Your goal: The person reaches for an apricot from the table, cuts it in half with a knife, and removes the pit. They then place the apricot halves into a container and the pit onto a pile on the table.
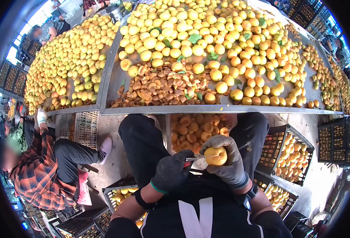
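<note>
gloved right hand [225, 158] grips an apricot [216, 156] beside the left hand [173, 172], which clutches a knife [199, 158] against it, near a metal bench [175, 110] spread with fruit [175, 52]; crates [272, 148] line the floor [114, 144].

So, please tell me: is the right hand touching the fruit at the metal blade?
Touching. The head view shows the grey-gloved right hand curled around the yellow fruit, with fingers against its side.
</note>
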{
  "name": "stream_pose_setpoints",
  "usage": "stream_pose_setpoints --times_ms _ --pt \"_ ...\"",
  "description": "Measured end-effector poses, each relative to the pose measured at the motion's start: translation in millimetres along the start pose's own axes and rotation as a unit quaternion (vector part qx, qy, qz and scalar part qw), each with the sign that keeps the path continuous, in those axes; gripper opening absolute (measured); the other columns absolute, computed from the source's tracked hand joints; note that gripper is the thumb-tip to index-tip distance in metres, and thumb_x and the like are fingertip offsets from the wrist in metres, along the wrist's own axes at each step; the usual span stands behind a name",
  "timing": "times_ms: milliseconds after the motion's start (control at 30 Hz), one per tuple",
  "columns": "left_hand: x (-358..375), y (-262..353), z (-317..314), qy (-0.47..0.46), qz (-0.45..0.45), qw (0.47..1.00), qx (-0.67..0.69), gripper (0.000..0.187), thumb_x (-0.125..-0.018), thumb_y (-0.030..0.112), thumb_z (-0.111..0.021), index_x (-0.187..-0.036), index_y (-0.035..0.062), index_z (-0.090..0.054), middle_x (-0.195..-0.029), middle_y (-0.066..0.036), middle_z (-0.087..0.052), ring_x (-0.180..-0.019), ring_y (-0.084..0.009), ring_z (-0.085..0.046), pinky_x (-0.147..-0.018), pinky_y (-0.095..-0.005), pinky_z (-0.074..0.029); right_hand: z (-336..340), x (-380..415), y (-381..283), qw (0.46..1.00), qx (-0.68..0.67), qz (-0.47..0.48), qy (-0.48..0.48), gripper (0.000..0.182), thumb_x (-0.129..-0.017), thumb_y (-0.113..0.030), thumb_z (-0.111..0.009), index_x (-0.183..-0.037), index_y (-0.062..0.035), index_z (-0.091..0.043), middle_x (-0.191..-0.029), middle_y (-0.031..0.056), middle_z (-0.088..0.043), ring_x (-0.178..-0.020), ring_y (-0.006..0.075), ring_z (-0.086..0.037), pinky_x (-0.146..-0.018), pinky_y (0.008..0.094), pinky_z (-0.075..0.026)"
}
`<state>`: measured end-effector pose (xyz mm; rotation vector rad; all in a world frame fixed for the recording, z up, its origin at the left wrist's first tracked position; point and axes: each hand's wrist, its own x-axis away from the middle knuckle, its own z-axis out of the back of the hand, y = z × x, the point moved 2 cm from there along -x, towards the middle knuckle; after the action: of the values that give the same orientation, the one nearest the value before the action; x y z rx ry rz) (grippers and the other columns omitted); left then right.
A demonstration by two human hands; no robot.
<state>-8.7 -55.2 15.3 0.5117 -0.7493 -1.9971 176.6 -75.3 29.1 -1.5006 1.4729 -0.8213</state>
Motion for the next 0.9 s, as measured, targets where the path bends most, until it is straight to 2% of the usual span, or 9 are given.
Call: stream_pose_setpoints --times_ms 100,167,300,367,500,600,700,767,900 --pt "1 1 0 0.03 -0.024 0.999 -0.021 0.024 -0.078 0.017 -0.071 -0.099 0.0075 -0.064 -0.083 -0.014 -0.067 -0.07 -0.034 -0.065 -0.061 -0.0409 -0.051 -4 1 0 1.0 0.02 0.017 0.007 0.058 -0.07 -0.013 -0.084 -0.115 -0.012 -0.048 -0.109 0.0086 -0.052 -0.101 0.0221 -0.057 -0.088 0.0336 -0.046" --pt "1 5 2 0.056 -0.034 0.994 -0.093 0.025 -0.08 0.018 -0.07 -0.101 0.0067 -0.064 -0.086 -0.015 -0.067 -0.07 -0.0333 -0.066 -0.061 -0.0404 -0.052 -7 2 -1 0.999 -0.02 0.002 0.039 0.048 -0.071 0.008 -0.073 -0.111 -0.0099 -0.053 -0.11 0.0072 -0.05 -0.101 0.0176 -0.055 -0.089 0.0308 -0.045" --pt "2 -1 -8 0.072 -0.099 0.985 -0.122 0.036 -0.076 0.012 -0.066 -0.11 0.0061 -0.062 -0.087 -0.014 -0.066 -0.065 -0.0301 -0.065 -0.056 -0.0392 -0.051 1 7 11 0.997 -0.044 0.0 0.066 0.033 -0.076 0.004 -0.072 -0.102 -0.0088 -0.058 -0.108 0.0064 -0.051 -0.099 0.016 -0.056 -0.089 0.0297 -0.045" --pt "-3 11 -5 0.026 -0.071 0.995 -0.061 0.036 -0.078 0.012 -0.064 -0.113 0.0061 -0.061 -0.089 -0.014 -0.067 -0.066 -0.0298 -0.065 -0.056 -0.0387 -0.051 3 9 12 0.998 -0.029 0.007 0.059 0.023 -0.079 0.002 -0.071 -0.097 -0.0084 -0.061 -0.106 0.0059 -0.052 -0.097 0.0151 -0.056 -0.087 0.0285 -0.044" --pt "-6 12 -8 -0.037 -0.064 0.996 0.052 0.036 -0.081 0.012 -0.062 -0.116 0.0062 -0.06 -0.091 -0.014 -0.067 -0.069 -0.03 -0.065 -0.058 -0.0384 -0.052 4 9 9 0.999 0.005 0.016 0.044 0.025 -0.078 0.002 -0.071 -0.098 -0.0087 -0.061 -0.105 0.0057 -0.053 -0.096 0.0148 -0.056 -0.086 0.0282 -0.044" --pt "-3 -4 -14 -0.056 -0.038 0.996 -0.051 0.035 -0.082 0.011 -0.06 -0.116 0.0063 -0.06 -0.095 -0.015 -0.067 -0.071 -0.0291 -0.066 -0.059 -0.0378 -0.052 2 13 8 0.998 0.012 -0.01 0.066 0.025 -0.078 0.003 -0.07 -0.097 -0.0087 -0.06 -0.104 0.0056 -0.053 -0.095 0.0147 -0.055 -0.086 0.0283 -0.044" --pt "-5 -5 -16 0.018 -0.104 0.991 -0.087 0.035 -0.081 0.009 -0.059 -0.116 0.0055 -0.06 -0.094 -0.017 -0.066 -0.071 -0.0284 -0.066 -0.057 -0.038 -0.052 0 13 17 0.996 -0.013 0.002 0.087 0.025 -0.078 0.004 -0.07 -0.097 -0.0087 -0.06 -0.104 0.0055 -0.054 -0.096 0.0147 -0.055 -0.086 0.0286 -0.044" --pt "-6 -7 -20 0.032 -0.097 0.981 -0.165 0.043 -0.069 0.013 -0.072 -0.11 0.0048 -0.06 -0.092 -0.013 -0.064 -0.07 -0.0319 -0.064 -0.061 -0.0394 -0.05 -3 14 21 0.988 -0.055 0.005 0.145 0.024 -0.08 0.004 -0.068 -0.098 -0.0083 -0.06 -0.105 0.0058 -0.054 -0.096 0.0146 -0.055 -0.086 0.0283 -0.044" --pt "-8 -6 -23 0.037 -0.091 0.98 -0.173 0.036 -0.081 0.01 -0.059 -0.116 0.0044 -0.061 -0.099 -0.015 -0.066 -0.071 -0.029 -0.065 -0.06 -0.0375 -0.052 -3 14 30 0.978 -0.107 0.003 0.181 0.019 -0.081 0.004 -0.066 -0.095 -0.0074 -0.06 -0.104 0.0064 -0.054 -0.096 0.015 -0.055 -0.086 0.0284 -0.045"
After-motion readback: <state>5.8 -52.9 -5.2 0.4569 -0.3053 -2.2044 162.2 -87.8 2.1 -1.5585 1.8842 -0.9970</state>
